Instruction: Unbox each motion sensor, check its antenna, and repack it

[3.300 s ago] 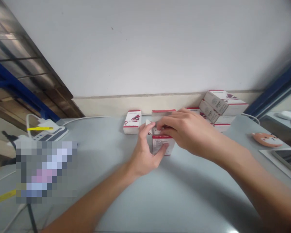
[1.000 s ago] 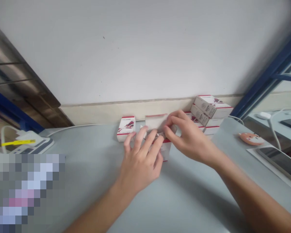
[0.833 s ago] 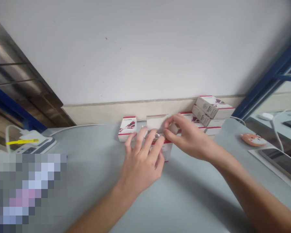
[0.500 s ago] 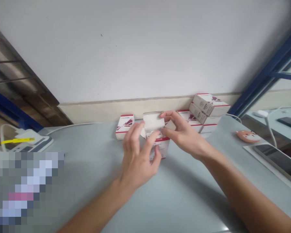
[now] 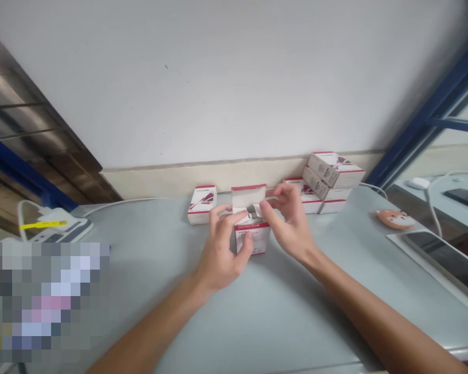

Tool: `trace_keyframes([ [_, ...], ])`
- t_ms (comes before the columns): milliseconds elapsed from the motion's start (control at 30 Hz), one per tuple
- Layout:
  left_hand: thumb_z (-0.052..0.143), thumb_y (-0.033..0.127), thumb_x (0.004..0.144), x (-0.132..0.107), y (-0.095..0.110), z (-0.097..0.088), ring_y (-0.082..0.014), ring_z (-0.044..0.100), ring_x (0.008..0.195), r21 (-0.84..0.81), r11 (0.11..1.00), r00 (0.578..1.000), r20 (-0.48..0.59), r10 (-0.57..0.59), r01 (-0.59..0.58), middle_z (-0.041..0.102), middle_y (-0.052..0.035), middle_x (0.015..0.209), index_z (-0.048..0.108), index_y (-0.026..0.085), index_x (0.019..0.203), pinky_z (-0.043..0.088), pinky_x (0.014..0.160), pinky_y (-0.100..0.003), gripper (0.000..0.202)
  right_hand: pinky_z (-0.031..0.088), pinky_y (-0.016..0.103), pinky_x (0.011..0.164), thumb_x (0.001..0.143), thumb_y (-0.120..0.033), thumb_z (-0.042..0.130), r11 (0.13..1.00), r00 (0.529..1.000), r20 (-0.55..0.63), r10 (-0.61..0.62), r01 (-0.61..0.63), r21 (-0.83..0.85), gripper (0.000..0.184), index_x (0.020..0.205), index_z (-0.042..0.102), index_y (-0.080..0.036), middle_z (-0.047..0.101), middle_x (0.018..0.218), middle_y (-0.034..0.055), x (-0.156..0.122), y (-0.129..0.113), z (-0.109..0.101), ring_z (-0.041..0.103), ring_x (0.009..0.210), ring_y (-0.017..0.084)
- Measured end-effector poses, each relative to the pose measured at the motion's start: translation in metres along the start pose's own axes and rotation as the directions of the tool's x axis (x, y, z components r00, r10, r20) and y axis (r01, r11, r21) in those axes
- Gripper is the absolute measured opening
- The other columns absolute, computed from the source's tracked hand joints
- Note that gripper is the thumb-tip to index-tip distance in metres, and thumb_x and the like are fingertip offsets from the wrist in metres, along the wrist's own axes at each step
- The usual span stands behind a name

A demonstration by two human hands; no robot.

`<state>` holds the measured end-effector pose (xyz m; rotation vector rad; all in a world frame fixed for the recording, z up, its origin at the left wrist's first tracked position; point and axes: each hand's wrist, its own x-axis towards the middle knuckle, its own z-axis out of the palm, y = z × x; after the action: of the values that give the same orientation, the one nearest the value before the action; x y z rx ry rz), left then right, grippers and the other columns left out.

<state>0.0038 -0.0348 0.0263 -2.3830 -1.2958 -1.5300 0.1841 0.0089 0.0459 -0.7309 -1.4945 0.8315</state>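
Note:
A small white carton box (image 5: 259, 240) with a red band reading "DETECTOR" stands on the table in front of me. Its back lid (image 5: 249, 196) is raised, and its side flaps are bent in over the opening. My left hand (image 5: 223, 249) holds the box from the left, thumb against the front face and index finger on the left flap. With its thumb at the right flap (image 5: 257, 210), my right hand (image 5: 292, 228) grips the upper right corner, its other fingers curled behind. What lies inside the box is mostly hidden.
A closed matching box (image 5: 202, 205) lies to the left by the wall. Several more boxes (image 5: 331, 174) are stacked at the right. Farther right are an orange animal-faced object (image 5: 395, 218) and a dark phone-like slab (image 5: 440, 257). A power strip (image 5: 68, 228) sits at the left.
The right flap has been folded inward over the opening, and the left flap also lies lower. My right hand has shifted slightly down at the box's corner. The view has moved a little.

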Motion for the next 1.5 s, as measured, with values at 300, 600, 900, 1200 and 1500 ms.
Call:
trace_keyframes([
  [300,0.064,0.019,0.100,0.000,-0.011,0.010,-0.0248,0.051,0.137,-0.209,0.978,0.998,-0.053,-0.032,0.020,0.043,-0.0135,0.141,0.040,0.029,0.142,0.058,0.105,-0.043,0.049,0.055,0.039,0.085,0.109,-0.032,0.048,0.901,0.952,0.136,-0.273,0.303,-0.310,0.017,0.108,0.064,-0.024,0.068,0.103,0.0070,0.003,-0.001,-0.004,0.064,0.096,0.022],
  [600,0.059,0.018,0.103,-0.006,-0.020,0.013,-0.0296,0.041,0.149,-0.215,0.976,0.999,-0.015,-0.050,0.045,0.037,-0.0154,0.150,0.038,0.033,0.145,0.054,0.112,-0.054,0.050,0.053,0.041,0.091,0.104,-0.021,0.056,0.894,0.927,0.272,-0.258,0.335,-0.296,0.009,0.100,0.064,-0.024,0.064,0.109,0.0078,0.008,-0.008,-0.017,0.064,0.103,0.022],
  [900,0.057,0.022,0.105,-0.009,-0.029,0.018,-0.0265,0.048,0.145,-0.232,0.972,0.999,-0.037,-0.035,0.026,0.047,-0.0131,0.147,0.043,0.033,0.139,0.052,0.114,-0.051,0.038,0.057,0.044,0.096,0.102,-0.029,0.065,0.854,0.920,0.255,-0.298,0.376,-0.359,0.009,0.110,0.067,-0.025,0.062,0.122,0.0104,0.001,0.007,-0.014,0.067,0.112,0.025],
  [1200,0.058,0.045,0.105,0.010,-0.045,0.012,-0.0154,0.070,0.096,-0.440,0.838,0.879,-0.188,-0.438,0.323,0.060,-0.0063,0.122,0.042,0.029,0.119,0.060,0.080,-0.028,0.027,0.061,0.046,0.095,0.090,-0.031,0.079,0.970,0.819,0.522,0.238,-0.171,-0.174,0.084,0.161,0.035,-0.030,0.068,0.137,0.0112,0.003,0.017,-0.017,0.072,0.111,0.027],
  [1500,0.056,0.030,0.099,0.019,-0.085,-0.026,-0.0324,0.057,0.136,0.393,0.848,0.911,0.056,-0.407,0.355,0.063,-0.0105,0.140,0.067,0.025,0.113,0.045,0.115,-0.049,0.019,0.056,0.038,0.074,0.091,-0.040,0.074,0.680,0.943,0.328,0.055,0.205,-0.704,0.070,0.155,0.049,-0.027,0.066,0.118,0.0102,0.000,0.028,-0.014,0.068,0.088,0.025],
])
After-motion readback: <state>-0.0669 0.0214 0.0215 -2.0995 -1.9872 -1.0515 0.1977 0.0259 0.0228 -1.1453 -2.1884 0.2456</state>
